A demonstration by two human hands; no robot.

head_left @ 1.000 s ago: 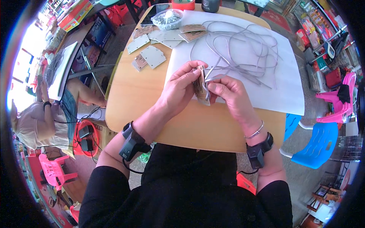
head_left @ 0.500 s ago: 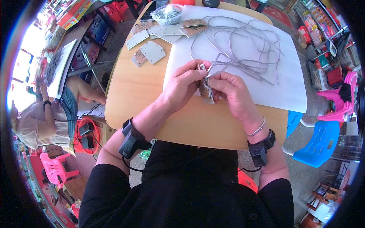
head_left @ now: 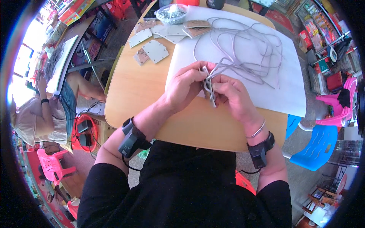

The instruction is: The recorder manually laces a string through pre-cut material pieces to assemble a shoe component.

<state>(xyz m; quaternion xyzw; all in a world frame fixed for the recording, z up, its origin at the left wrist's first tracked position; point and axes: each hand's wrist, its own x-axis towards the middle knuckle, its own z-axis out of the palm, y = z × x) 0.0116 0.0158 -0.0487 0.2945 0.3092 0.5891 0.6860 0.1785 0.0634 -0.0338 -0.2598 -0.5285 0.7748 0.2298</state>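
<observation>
Small flat panel (head_left: 207,92) held between the hands, over the near edge of the white sheet (head_left: 292,83) on the table (head_left: 140,95). Left hand (head_left: 185,85): thumb and fingers pinched on its far end. Right hand (head_left: 235,93): thumb and bent fingers close together beside its near half; cannot tell whether they grip it or the grey cord (head_left: 235,61). Panel seen almost edge-on, long axis near-to-far, far end leaning slightly left. Forearms converge inward. Cord loops spread over sheet.
</observation>
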